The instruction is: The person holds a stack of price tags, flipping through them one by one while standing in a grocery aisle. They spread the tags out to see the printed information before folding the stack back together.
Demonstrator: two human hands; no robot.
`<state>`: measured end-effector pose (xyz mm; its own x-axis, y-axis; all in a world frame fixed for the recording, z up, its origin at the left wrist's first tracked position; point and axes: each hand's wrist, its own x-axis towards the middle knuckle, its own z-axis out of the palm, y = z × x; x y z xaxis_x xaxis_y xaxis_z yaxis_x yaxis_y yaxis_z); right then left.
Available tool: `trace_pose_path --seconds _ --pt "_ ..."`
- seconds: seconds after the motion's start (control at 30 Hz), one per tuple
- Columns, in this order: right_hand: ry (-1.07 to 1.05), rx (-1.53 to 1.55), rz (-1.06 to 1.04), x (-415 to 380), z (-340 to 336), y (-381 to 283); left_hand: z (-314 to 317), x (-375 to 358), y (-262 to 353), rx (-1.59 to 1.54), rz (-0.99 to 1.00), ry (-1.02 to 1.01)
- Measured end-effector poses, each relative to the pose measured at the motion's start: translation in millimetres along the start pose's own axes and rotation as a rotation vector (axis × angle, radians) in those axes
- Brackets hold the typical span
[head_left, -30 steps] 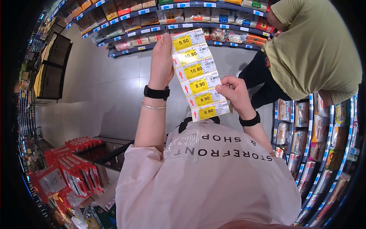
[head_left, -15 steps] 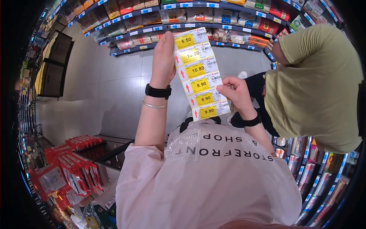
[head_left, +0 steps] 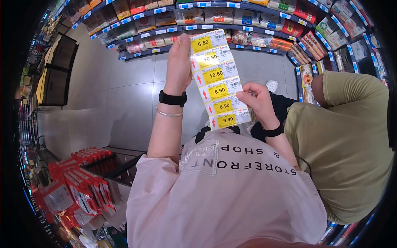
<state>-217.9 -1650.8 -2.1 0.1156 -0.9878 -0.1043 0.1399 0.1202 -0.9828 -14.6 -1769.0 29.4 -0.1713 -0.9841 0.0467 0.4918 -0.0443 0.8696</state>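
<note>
Sheet of yellow price labels (head_left: 221, 80): gripped in both hands, in front of the wearer's chest. Left hand (head_left: 179, 66) closed on the upper left edge, thumb pointing up; finger positions mostly hidden. Right hand (head_left: 259, 101) pinches the lower right edge, thumb on the front face. Labels read, top to bottom: 5.50, 10.80, 10.80, 8.90, 8.90, 9.90; red arrows along left margin. Left wrist: black band (head_left: 173, 98), plus silver bracelet (head_left: 169, 112). Right wrist: dark wristband (head_left: 273, 131). Pale pink shirt (head_left: 231, 202) below, lettered "STOREFRONT & SHOP". At right, close beside: another person in olive top (head_left: 347, 144). Beyond the sheet: grey tiled floor (head_left: 136, 95), then shelving (head_left: 190, 28) with packaged goods. Lower left: red packages (head_left: 82, 188).
</note>
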Motion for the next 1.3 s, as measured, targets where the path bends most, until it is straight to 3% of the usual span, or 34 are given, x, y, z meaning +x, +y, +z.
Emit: trace_pose_path --seconds 0.87,0.93,1.1,1.13,1.3 --pt "-0.075 0.033 -0.031 24 -9 21 -13 11 -15 0.082 0.069 0.025" --pt "-0.071 0.024 0.008 51 32 -8 -40 31 26 0.028 0.036 0.044" --pt "-0.088 0.010 0.032 53 73 -9 -76 18 49 0.021 0.063 0.050" --pt "-0.119 0.037 0.043 33 10 -21 -12 11 27 0.040 0.066 0.074" --pt "-0.165 0.001 0.046 34 6 -27 -5 1 34 0.063 0.077 0.136"
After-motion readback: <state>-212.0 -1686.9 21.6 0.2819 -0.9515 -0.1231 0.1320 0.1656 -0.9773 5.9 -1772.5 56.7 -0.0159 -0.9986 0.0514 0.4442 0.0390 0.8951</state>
